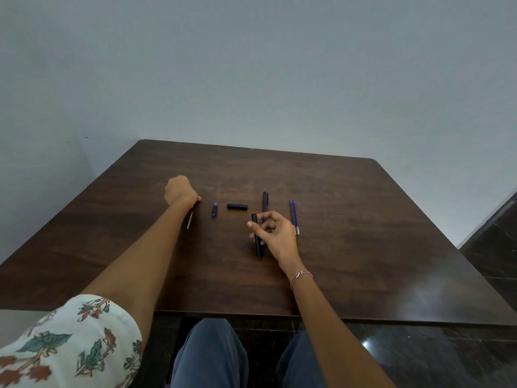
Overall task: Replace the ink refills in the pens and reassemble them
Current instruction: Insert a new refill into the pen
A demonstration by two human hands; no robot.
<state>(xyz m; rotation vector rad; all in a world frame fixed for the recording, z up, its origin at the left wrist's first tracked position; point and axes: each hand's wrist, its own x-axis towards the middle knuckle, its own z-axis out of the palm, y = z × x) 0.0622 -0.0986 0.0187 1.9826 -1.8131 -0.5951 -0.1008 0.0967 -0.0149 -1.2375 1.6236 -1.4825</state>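
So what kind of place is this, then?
Likely a plain indoor room, home or office: a dark wooden table beside a bare pale wall, glossy dark floor tiles to the right, and the right hand holding a black pen barrel.

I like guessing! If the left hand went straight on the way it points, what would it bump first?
Probably nothing: ahead of the left hand, gripping a thin refill, lies only bare table up to its far edge.
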